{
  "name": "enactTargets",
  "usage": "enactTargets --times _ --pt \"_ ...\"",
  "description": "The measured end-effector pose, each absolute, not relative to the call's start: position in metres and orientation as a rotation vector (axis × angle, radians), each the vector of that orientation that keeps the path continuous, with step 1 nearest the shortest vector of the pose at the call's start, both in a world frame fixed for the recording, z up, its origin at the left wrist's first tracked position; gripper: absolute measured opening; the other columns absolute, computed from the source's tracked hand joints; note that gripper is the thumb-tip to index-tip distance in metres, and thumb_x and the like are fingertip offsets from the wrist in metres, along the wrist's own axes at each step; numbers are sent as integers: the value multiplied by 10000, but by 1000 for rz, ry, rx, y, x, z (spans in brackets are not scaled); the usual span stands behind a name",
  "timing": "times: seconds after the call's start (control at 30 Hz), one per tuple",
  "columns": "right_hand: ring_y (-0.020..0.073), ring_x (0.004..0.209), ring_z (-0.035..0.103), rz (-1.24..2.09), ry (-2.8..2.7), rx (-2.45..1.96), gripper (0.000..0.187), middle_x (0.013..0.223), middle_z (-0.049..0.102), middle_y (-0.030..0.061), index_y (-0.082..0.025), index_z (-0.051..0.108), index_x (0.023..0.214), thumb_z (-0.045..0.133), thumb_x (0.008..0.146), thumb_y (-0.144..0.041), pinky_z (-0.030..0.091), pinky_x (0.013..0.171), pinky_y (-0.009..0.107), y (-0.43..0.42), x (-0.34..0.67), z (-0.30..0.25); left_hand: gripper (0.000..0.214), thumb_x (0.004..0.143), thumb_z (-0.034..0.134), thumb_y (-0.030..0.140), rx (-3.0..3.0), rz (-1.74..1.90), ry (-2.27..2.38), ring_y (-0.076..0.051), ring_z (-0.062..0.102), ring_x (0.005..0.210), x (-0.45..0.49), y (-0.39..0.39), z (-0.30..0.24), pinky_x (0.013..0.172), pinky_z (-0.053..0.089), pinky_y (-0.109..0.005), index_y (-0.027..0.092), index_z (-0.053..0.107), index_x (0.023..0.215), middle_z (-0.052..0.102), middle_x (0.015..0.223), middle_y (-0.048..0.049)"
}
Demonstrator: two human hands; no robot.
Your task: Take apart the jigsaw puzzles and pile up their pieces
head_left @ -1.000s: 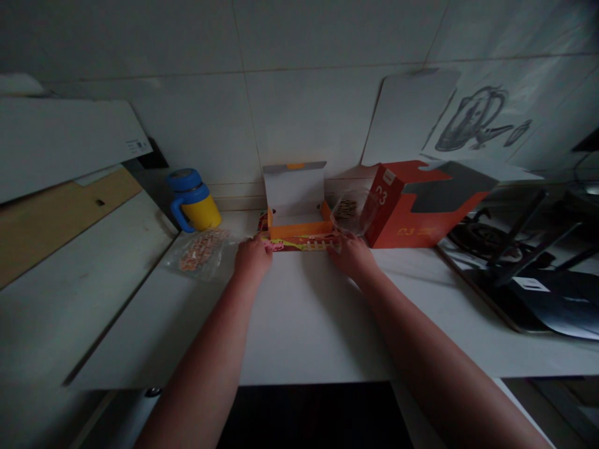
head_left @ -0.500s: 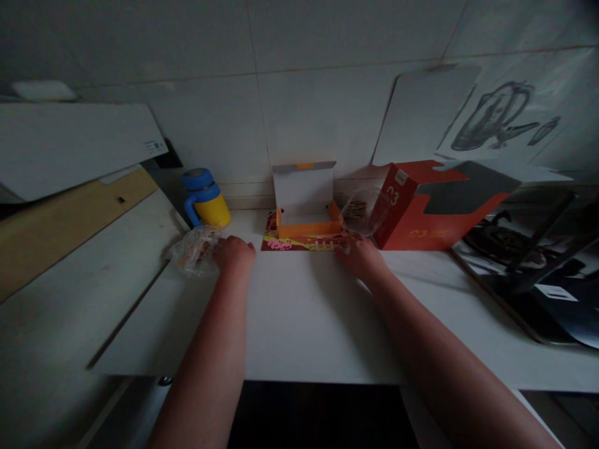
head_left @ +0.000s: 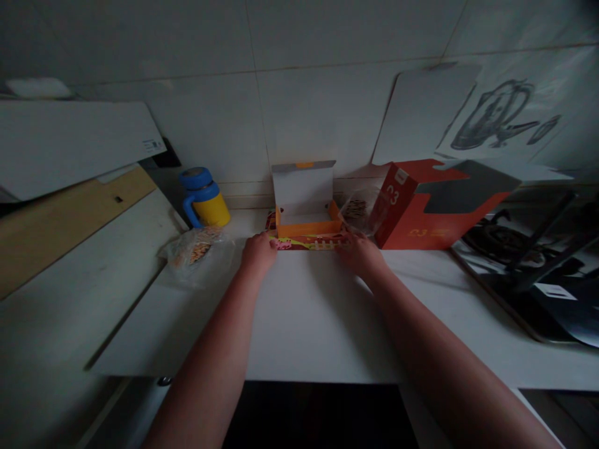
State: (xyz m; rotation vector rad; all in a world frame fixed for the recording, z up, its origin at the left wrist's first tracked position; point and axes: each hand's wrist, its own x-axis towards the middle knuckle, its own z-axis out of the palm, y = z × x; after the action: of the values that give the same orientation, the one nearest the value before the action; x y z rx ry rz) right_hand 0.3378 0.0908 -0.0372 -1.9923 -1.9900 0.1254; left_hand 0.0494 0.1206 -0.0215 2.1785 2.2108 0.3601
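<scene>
Mat [head_left: 305, 244] covered at its ends by left hand [head_left: 259, 252] and right hand [head_left: 362, 253]; finger closure can't be told. Box [head_left: 309, 229] seen between hands, just beyond; bag [head_left: 200, 252] outside left hand.

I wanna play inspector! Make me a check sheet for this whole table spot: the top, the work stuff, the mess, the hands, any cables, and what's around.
Surface: pale tabletop, flat, with arm shadows across it.
Work things: orange box, lid up, on a patterned mat.
Clutter: clear bag of small pieces at left; another bag beside the red box; blue-and-yellow jug behind the first bag.
Hands: left hand at the mat's left end, right hand at its right end; fingertips hard to see.
Cables: nothing seen.
Surroundings: tiled wall behind, with a kettle picture.
</scene>
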Motion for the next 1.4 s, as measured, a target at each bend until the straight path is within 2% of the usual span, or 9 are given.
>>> enactTargets --times 0.13,0.37,0.47,0.67,1.03,1.23,1.4 --pt "300 1174 689 137 -1994 -1979 442 1383 677 188 -156 671 1379 530 1028 -385 497 1024 371 93 340 -36 313 1018 528 305 2128 418 2172 -280 727 1103 52 120 -22 950 531 -346 128 747 1157 774 1168 -191" --pt "289 1162 699 177 -2045 -1918 368 1355 704 144 -228 772 1281 566 1016 -378 502 1030 359 88 337 -30 296 1009 556 309 2017 480 2121 -251 729 1120 46 122 -21 949 532 -308 193 799 1133 796 1180 -130" --pt "286 1219 669 165 -2070 -1877 367 1356 707 119 -254 763 1309 579 1007 -352 494 1046 359 85 335 -27 309 1003 540 293 1982 489 2112 -256 732 1113 42 124 -19 926 534 -307 182 806 1116 796 1184 -135" --pt "296 1219 668 147 -2134 -1883 421 1403 678 130 -269 718 1387 578 1003 -370 501 1046 378 79 336 -22 322 985 528 247 1941 510 2098 -257 727 1135 32 123 -19 945 515 -302 155 794 1141 785 1219 -149" --pt "302 1170 688 119 -2231 -1869 479 1333 701 170 -189 679 1404 605 980 -400 502 1054 399 40 340 -26 277 1008 550 288 1875 566 2022 -228 738 1088 25 79 -20 906 519 -282 170 775 1117 794 1196 -120" --pt "320 1181 680 137 -2255 -1798 452 1334 697 179 -158 690 1369 600 985 -379 510 1075 445 -1 340 -27 263 1026 557 294 1871 584 1985 -250 723 1095 21 31 -16 957 531 -340 134 727 1146 776 1184 -150" --pt "345 1247 653 132 -2242 -1794 457 1370 693 180 -148 687 1384 604 981 -347 505 1097 473 -54 333 -26 211 1020 558 280 1943 691 1923 -233 720 1043 14 -23 -20 981 546 -374 160 701 1117 767 1116 -118"
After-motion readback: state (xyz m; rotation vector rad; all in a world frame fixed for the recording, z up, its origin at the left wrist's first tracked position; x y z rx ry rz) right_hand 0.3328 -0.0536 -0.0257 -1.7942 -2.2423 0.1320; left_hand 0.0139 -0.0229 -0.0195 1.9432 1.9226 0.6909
